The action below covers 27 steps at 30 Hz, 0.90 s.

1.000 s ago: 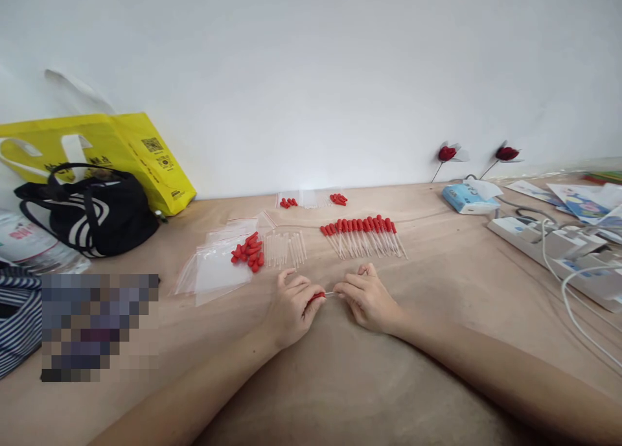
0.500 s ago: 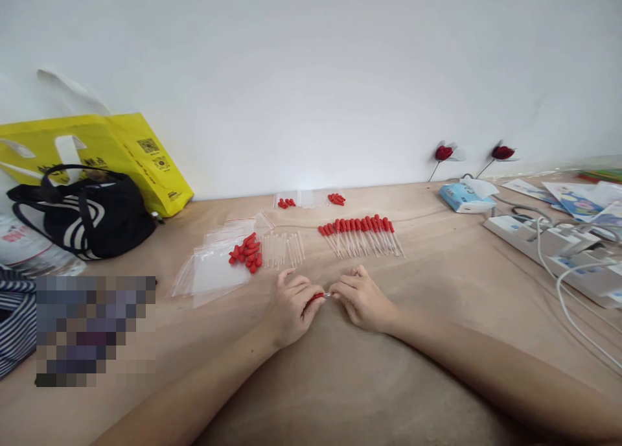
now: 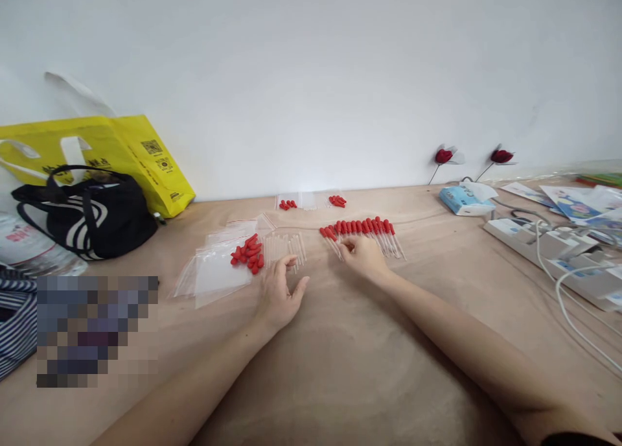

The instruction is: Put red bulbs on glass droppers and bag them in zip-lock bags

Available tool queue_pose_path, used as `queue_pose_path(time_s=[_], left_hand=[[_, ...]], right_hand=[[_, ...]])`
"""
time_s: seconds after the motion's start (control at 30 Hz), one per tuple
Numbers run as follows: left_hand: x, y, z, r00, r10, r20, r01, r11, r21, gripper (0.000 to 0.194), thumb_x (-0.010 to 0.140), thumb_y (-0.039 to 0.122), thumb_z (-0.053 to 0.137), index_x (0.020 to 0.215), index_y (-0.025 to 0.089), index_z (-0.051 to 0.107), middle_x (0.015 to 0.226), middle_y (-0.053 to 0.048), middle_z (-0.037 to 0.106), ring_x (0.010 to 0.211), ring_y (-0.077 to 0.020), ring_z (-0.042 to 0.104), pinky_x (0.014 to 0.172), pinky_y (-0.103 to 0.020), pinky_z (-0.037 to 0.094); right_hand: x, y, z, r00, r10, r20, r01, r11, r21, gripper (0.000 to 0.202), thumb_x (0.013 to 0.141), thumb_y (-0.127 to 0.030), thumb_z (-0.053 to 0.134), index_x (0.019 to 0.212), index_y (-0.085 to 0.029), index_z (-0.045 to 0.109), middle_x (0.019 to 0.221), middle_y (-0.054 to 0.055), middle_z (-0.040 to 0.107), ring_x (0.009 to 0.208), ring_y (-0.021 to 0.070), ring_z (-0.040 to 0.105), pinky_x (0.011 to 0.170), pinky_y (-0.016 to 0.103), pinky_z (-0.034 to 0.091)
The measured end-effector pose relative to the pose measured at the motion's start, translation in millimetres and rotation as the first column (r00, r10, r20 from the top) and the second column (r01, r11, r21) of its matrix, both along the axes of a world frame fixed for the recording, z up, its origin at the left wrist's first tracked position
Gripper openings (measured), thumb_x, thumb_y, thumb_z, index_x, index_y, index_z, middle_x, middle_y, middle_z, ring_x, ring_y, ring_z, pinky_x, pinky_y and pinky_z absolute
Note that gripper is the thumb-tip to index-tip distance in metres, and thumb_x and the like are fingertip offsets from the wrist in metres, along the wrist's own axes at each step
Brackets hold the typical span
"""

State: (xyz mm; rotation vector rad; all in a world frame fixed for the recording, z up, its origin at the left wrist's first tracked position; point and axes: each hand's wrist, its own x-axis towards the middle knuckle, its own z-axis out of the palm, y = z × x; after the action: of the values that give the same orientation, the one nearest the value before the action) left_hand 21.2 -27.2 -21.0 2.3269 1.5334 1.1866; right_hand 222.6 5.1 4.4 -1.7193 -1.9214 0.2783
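Observation:
My left hand (image 3: 282,295) is open, its thumb and fingers apart, beside the clear thin tubes (image 3: 282,250). To their left a heap of red rubber bulbs (image 3: 249,253) lies on clear plastic bags (image 3: 221,271). My right hand (image 3: 362,255) is closed, its fingertips at the left part of a row of red-capped droppers (image 3: 362,226). What its fingers pinch is hidden or too small to make out. The hand covers the lower ends of some droppers.
Small bags with red bulbs (image 3: 337,201) lie near the wall. Left stand a yellow bag (image 3: 168,180) and a black bag (image 3: 114,219). At right are a tissue pack (image 3: 464,201), power strips (image 3: 525,238) with cables, papers and two red flowers (image 3: 444,155).
Both hands have parted. My left hand has let go of the red bulb end, opened and moved left. My right hand has moved up and forward to the dropper row.

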Motion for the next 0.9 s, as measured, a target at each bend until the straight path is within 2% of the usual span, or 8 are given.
queue_pose_path(time_s=[0.1,0.23,0.4,0.7,0.9], left_hand=[[0.4,0.5,-1.0,0.999,-0.032,-0.033,0.030,0.998,-0.046,0.035,0.074,0.024,0.055,0.106,0.018,0.042,0.098,-0.007,0.054,0.094,-0.0217,0.051,0.082,-0.039,0.040],[1.5,-0.5,0.8,0.997,-0.055,-0.056,0.050,0.995,-0.086,0.034,0.073,0.021,0.055,0.105,0.018,0.043,0.098,-0.007,0.054,0.094,-0.0220,0.051,0.082,-0.040,0.039],[1.8,-1.3,2.2,0.995,-0.059,-0.084,0.049,0.991,-0.122,0.033,0.073,0.021,0.055,0.104,0.019,0.044,0.099,-0.006,0.055,0.097,-0.0225,0.051,0.084,-0.041,0.038],[2.3,-2.4,5.2,0.992,-0.055,-0.114,0.040,0.991,-0.125,0.028,0.072,0.020,0.056,0.098,0.019,0.048,0.099,-0.005,0.056,0.096,-0.0217,0.051,0.084,-0.039,0.037],[3.7,-2.1,7.5,0.983,0.032,-0.178,-0.050,0.994,-0.096,0.021,0.073,0.023,0.056,0.094,0.020,0.052,0.095,-0.004,0.058,0.093,-0.0220,0.052,0.082,-0.037,0.035]], right_hand=[[-13.2,21.1,0.4,0.981,-0.195,0.020,0.195,0.981,-0.002,0.023,0.080,-0.028,0.042,0.083,-0.021,0.063,0.081,0.005,0.067,0.077,0.0196,0.059,0.066,0.028,0.033],[-29.6,36.3,-2.6,0.953,-0.285,0.103,0.287,0.958,0.000,0.022,0.079,-0.025,0.041,0.089,-0.018,0.060,0.083,0.008,0.066,0.080,0.0224,0.059,0.073,0.035,0.030],[-32.6,40.1,-6.3,0.947,-0.279,0.160,0.280,0.960,0.015,0.022,0.080,-0.022,0.038,0.089,-0.015,0.056,0.086,0.011,0.065,0.079,0.0224,0.059,0.074,0.036,0.025],[-24.8,40.6,-13.7,0.920,-0.311,0.239,0.300,0.950,0.081,0.018,0.078,-0.020,0.039,0.084,-0.014,0.055,0.081,0.009,0.065,0.073,0.0197,0.058,0.076,0.035,0.020],[-36.1,34.5,-8.3,0.952,-0.217,0.216,0.196,0.974,0.115,0.022,0.079,-0.023,0.039,0.088,-0.017,0.058,0.086,0.008,0.065,0.076,0.0188,0.057,0.075,0.035,0.020]])
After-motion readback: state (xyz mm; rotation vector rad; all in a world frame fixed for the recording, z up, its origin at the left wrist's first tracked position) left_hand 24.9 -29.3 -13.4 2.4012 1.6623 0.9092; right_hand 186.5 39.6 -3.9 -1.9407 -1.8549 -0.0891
